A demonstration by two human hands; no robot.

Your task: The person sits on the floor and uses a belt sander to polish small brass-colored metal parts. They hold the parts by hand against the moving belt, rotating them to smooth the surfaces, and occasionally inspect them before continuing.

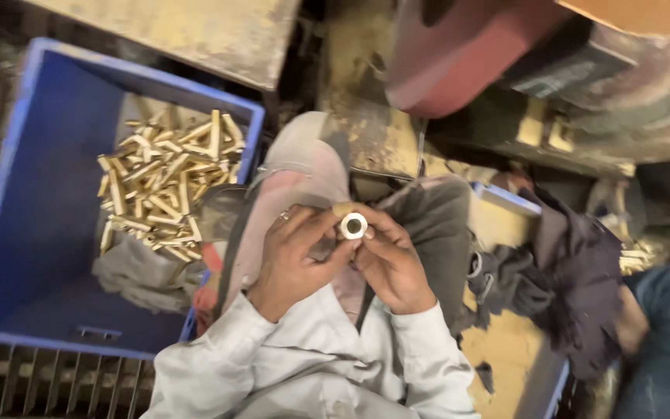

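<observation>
Both my hands meet in the middle of the view, over my lap. Between their fingertips they hold a small round brass part [353,226] with a hole through it, its open end turned toward the camera. My left hand [298,256] has a ring on one finger and pinches the part from the left. From the right, my right hand [388,260] grips the same part. Pale sleeves cover both my forearms.
A blue plastic crate [36,233] on the left holds several short brass tubes [166,182] and a grey cloth [143,275]. Dark cloth [564,271] lies at the right beside a second blue crate edge [505,198]. A red machine part [459,54] and metal surfaces sit above. A floor grate [48,384] runs below.
</observation>
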